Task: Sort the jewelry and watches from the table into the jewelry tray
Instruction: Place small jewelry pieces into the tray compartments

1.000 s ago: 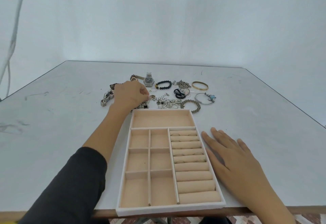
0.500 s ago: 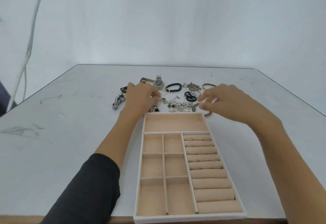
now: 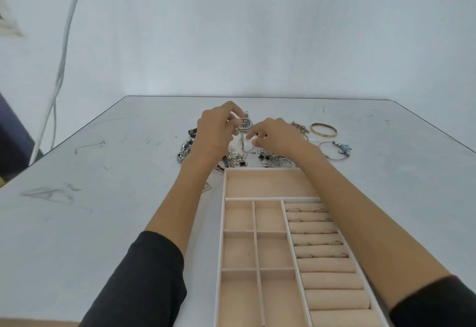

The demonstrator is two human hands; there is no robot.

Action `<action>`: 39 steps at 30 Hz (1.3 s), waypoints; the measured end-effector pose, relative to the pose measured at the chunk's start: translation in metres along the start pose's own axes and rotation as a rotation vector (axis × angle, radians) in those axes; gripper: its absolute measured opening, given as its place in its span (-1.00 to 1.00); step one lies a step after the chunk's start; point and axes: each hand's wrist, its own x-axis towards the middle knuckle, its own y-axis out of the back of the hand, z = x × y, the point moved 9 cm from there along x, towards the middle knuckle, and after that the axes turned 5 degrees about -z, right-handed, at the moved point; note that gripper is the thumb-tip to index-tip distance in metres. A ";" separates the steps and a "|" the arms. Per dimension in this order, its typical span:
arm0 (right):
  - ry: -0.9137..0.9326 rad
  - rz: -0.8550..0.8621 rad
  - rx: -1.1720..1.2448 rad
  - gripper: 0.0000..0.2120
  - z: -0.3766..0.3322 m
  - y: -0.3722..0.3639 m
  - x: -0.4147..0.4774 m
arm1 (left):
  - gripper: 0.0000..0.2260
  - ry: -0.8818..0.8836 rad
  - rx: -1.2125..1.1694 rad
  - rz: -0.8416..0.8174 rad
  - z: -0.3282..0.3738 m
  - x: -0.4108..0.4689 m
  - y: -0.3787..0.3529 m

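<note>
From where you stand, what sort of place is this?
Probably a staged recording corner, not a shop: a plain white backdrop behind a scuffed grey table, a loose heap of metal jewellery, and a beige compartmented tray. Left hand and right hand pinch a thin silver chain.

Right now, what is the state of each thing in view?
Left hand, pinching the silver chain, raised.
Right hand, pinching the same chain.
Silver chain, hanging between the hands.
Watch, lying on the table.
Gold bangle, lying flat, untouched.
Jewelry tray, compartments empty, few rings on rolls.
</note>
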 end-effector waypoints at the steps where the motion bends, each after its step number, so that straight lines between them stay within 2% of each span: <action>1: 0.011 0.001 0.003 -0.80 -0.001 -0.001 0.001 | -0.87 -0.013 -0.017 0.010 0.002 0.000 0.002; 8: 0.071 -0.026 0.043 -0.71 -0.005 -0.011 0.000 | -0.80 -0.023 -0.090 0.042 0.006 -0.001 0.009; 12: 0.071 -0.013 0.040 -0.74 -0.005 -0.014 0.001 | -0.79 -0.049 -0.119 0.076 0.010 -0.002 0.016; 18: 0.123 -0.006 0.003 -0.67 -0.011 -0.017 -0.002 | -0.78 -0.120 -0.233 0.205 0.019 -0.005 0.040; 22: 0.147 0.025 -0.019 -0.75 -0.012 -0.015 -0.004 | -0.80 -0.102 -0.282 0.273 0.018 -0.005 0.052; 28: 0.201 0.049 -0.084 -0.69 -0.021 -0.014 -0.004 | -0.80 -0.112 -0.269 0.221 0.018 -0.006 0.047; 35: 0.226 0.132 -0.104 -0.94 -0.020 -0.007 -0.008 | -0.80 -0.118 -0.245 0.187 0.020 -0.007 0.045; 39: 0.162 0.188 0.020 -0.92 -0.010 0.002 -0.007 | -0.81 -0.111 -0.246 0.186 0.020 -0.008 0.046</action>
